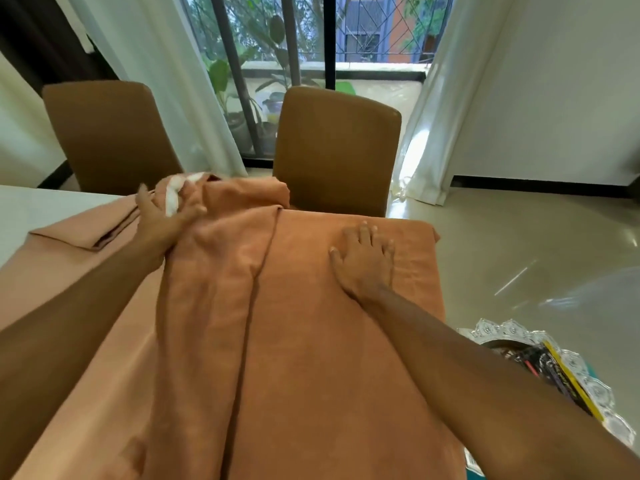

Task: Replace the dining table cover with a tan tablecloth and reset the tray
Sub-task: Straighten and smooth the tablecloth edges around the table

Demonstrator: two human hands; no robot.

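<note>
Tan tablecloth (pixel 311 341) beneath both hands.
Left hand (pixel 166 216) grasps the bunched far fold; right hand (pixel 363 263) presses flat, fingers straight, on the smooth part.

The single camera rides on my head and looks forward and down along both forearms, with the tablecloth (pixel 311 358) close beneath it. My left hand (pixel 162 220) and right hand (pixel 363 261) sit mid-frame. The wide lens also takes in the left chair (pixel 110 133) and right chair (pixel 336 150) on the far side, the window (pixel 311 39) beyond, and the floor (pixel 519 254) to the right.
</note>
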